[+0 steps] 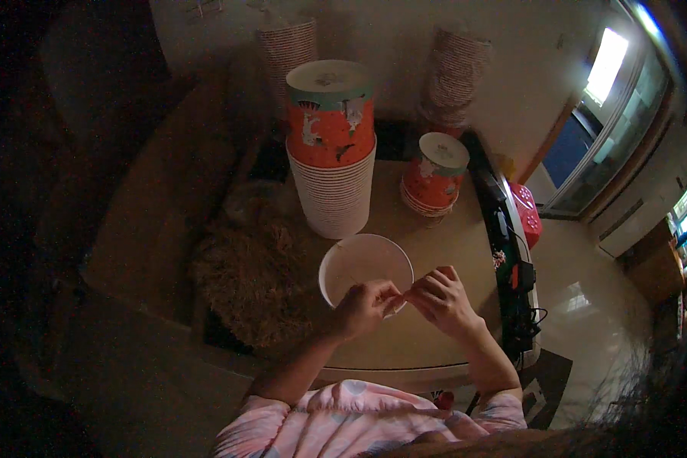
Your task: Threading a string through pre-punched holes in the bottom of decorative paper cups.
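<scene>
This looks like a room in a home used for small piecework, dimly lit. The landmark is a small beige table (pixel 443 229). On it, toward the far side, stand tall stacks of orange printed paper cups (pixel 332 145), and beyond them more stacks lean against a plain wall (pixel 389 38). Left of the table sits an open cardboard box (pixel 153 198) beside a heap of straw-like filling (pixel 244 275). To the table's right, a tiled floor (pixel 588 298) runs to a glass sliding door (pixel 611 130).
</scene>
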{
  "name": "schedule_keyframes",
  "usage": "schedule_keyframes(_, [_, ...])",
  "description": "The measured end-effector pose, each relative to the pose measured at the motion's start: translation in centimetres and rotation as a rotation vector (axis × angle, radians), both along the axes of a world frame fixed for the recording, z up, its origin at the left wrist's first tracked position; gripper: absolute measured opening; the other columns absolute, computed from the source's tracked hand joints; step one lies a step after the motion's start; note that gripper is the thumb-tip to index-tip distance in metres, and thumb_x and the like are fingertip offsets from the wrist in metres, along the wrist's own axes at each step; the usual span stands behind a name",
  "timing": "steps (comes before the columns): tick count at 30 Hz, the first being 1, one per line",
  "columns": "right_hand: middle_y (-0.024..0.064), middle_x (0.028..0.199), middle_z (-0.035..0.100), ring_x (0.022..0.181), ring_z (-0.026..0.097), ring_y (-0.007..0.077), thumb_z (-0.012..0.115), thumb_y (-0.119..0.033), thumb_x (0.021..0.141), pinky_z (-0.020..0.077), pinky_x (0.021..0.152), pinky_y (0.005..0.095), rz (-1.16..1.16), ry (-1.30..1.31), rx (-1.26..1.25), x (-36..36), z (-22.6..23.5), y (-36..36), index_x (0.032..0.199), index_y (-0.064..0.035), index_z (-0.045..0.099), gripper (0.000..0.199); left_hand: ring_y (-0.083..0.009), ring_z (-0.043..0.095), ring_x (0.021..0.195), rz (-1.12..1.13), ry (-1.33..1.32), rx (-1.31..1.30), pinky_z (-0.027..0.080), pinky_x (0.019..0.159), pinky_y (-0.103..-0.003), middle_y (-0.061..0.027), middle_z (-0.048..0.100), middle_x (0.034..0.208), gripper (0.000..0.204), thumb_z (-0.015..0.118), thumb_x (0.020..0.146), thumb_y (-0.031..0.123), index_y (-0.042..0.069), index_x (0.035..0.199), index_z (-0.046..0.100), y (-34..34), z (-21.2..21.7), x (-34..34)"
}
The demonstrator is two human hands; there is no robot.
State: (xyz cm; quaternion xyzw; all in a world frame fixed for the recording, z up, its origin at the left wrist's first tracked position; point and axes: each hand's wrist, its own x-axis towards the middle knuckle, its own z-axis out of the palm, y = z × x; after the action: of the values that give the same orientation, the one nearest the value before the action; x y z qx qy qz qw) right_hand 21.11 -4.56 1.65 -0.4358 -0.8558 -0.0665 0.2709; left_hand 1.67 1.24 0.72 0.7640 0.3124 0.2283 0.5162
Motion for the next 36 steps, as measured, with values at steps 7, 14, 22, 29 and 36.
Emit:
schedule_keyframes(7, [0.0014,0.084,0.059,0.083,0.055,0.0192,0.065,-0.013,0.070,0.0388,0.078,0.0369,0.024,0.040,-0.023,0.0,-0.2,0.1,0.091,-0.0106,0.063,0.021,-0.0202,0.063,0.072,0.096,-0.054,0.119,0.048,0.065,-0.030,-0.0102,0.063,0.079,0.013,0.064,0.081,0.014,0.002,0.087,0.064,0.0,-1.0,-0.1])
schedule_keyframes(14, [0.0060,0.074,0.054,0.069,0.052,0.0226,0.063,-0.002,0.074,0.0398,0.068,0.0331,-0.130,0.314,-0.126,-1.3,-2.9,0.0,0.078,-0.0073,0.057,0.008,-0.0188,0.061,0.078,0.050,-0.067,0.152,0.048,0.072,-0.029,-0.0101,0.062,0.081,0.007,0.065,0.076,0.005,0.001,0.080,0.062,-0.4,0.0,0.0])
schedule_keyframes(22, [0.0086,0.080,0.055,0.073,0.058,0.0256,0.063,0.001,0.073,0.0466,0.062,0.0323,-0.333,0.763,-0.295,-4.1,-4.0,-1.4,0.083,-0.0046,0.060,0.012,-0.0210,0.060,0.092,0.025,0.035,0.151,0.047,0.081,-0.032,-0.0083,0.062,0.096,0.030,0.067,0.077,0.012,0.004,0.102,0.052,-0.4,-0.7,-1.7])
schedule_keyframes(29, [0.0067,0.073,0.051,0.063,0.051,0.0160,0.063,0.003,0.073,0.0418,0.057,0.0264,-0.329,0.801,-0.238,-4.2,-4.4,-1.3,0.078,-0.0024,0.060,0.008,-0.0221,0.062,0.084,-0.087,0.139,0.194,0.048,0.072,-0.034,-0.0095,0.061,0.088,0.028,0.065,0.076,0.011,0.005,0.098,0.047,-0.2,-0.8,-1.0])
schedule_keyframes(36, [0.0072,0.074,0.052,0.064,0.051,0.0170,0.064,0.000,0.074,0.0423,0.057,0.0275,-0.325,0.796,-0.307,-4.2,-3.5,-1.4,0.079,-0.0022,0.060,0.007,-0.0228,0.056,0.069,0.034,-0.048,0.131,0.045,0.065,-0.031,-0.0077,0.052,0.074,0.015,0.060,0.072,0.000,0.004,0.084,0.052,0.5,-1.5,-1.5])
